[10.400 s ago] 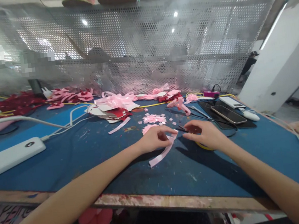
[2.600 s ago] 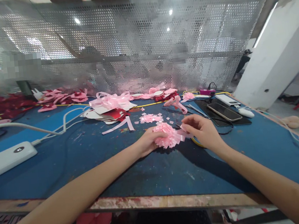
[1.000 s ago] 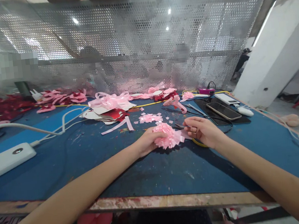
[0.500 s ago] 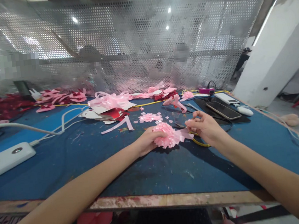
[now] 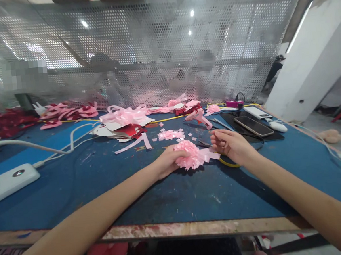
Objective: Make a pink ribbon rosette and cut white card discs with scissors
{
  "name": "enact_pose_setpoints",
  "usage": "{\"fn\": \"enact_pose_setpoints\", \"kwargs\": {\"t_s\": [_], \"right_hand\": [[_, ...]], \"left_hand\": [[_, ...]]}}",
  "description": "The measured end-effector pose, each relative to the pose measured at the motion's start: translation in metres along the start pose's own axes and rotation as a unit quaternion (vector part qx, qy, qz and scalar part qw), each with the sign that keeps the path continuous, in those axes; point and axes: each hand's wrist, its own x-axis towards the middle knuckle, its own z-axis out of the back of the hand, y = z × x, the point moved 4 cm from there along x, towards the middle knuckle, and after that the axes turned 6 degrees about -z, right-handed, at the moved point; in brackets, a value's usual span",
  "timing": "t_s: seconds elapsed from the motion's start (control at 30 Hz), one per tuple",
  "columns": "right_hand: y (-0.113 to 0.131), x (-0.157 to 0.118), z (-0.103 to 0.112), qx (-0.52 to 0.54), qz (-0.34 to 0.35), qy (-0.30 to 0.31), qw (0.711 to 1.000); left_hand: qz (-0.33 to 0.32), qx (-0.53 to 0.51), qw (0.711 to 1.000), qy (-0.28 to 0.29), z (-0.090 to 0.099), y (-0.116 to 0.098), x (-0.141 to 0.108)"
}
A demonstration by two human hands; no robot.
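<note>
My left hand (image 5: 168, 161) is closed round a fluffy pink ribbon flower (image 5: 188, 155), its thumb lying across the petals. A pale pink ribbon tail (image 5: 208, 154) sticks out from the flower towards my right hand (image 5: 230, 144). That hand hovers just right of the flower with its fingers curled and the fingertips pinched together; whatever is between them is too small to make out. Beneath it lie scissors with a yellow handle (image 5: 229, 162), partly hidden by the hand. Small cut pink ribbon pieces (image 5: 171, 134) lie beyond the flower.
A pink glue gun (image 5: 199, 117) rests behind the hands. Pink ribbons (image 5: 126, 115) top a stack of white and red cut-outs. A phone (image 5: 254, 125) lies on a dark mat to the right. On the left are a power bank (image 5: 10, 185) and white cables (image 5: 71, 138).
My right hand has turned and its fingers have lowered and stretched slightly forward near the scissors. The flower stays in my left hand, almost unmoved.
</note>
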Motion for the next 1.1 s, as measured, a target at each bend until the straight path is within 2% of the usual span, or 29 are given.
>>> {"fn": "enact_pose_setpoints", "kwargs": {"t_s": [0.1, 0.2, 0.27, 0.33, 0.4, 0.47, 0.63, 0.8, 0.9, 1.0, 1.1], "right_hand": [[-0.001, -0.002, -0.001, -0.004, -0.018, 0.014, 1.000], [0.000, -0.004, -0.005, -0.011, -0.033, 0.035, 0.999], [0.000, -0.007, -0.008, -0.017, -0.037, 0.047, 0.998], [0.000, -0.011, -0.014, -0.030, -0.027, 0.076, 0.996], [-0.001, -0.016, -0.022, -0.060, -0.010, 0.122, 0.991], [-0.004, -0.022, -0.030, -0.106, 0.008, 0.164, 0.981], [-0.016, -0.029, -0.040, -0.198, 0.047, 0.179, 0.963], [-0.022, -0.032, -0.040, -0.263, 0.148, 0.157, 0.940], [-0.021, -0.036, -0.041, -0.291, 0.190, 0.145, 0.926], [-0.022, -0.039, -0.043, -0.307, 0.201, 0.160, 0.916], [-0.023, -0.039, -0.043, -0.291, 0.187, 0.162, 0.924]], "left_hand": [[-0.003, 0.017, 1.000, 0.006, 0.000, 0.001, 0.001], [-0.058, 0.135, 0.989, -0.019, 0.003, -0.002, 0.001], [-0.132, 0.263, 0.954, -0.058, 0.007, -0.009, -0.001], [-0.219, 0.374, 0.897, -0.081, 0.007, -0.017, -0.006], [-0.293, 0.439, 0.846, -0.076, 0.001, -0.025, -0.012], [-0.326, 0.455, 0.827, -0.053, -0.005, -0.029, -0.017], [-0.282, 0.395, 0.874, -0.016, -0.012, -0.024, -0.018], [-0.240, 0.377, 0.894, -0.027, -0.009, -0.016, -0.014], [-0.238, 0.371, 0.897, -0.025, -0.010, -0.017, -0.016], [-0.221, 0.337, 0.915, -0.007, -0.013, -0.015, -0.016], [-0.185, 0.284, 0.941, 0.014, -0.013, -0.009, -0.014]]}}
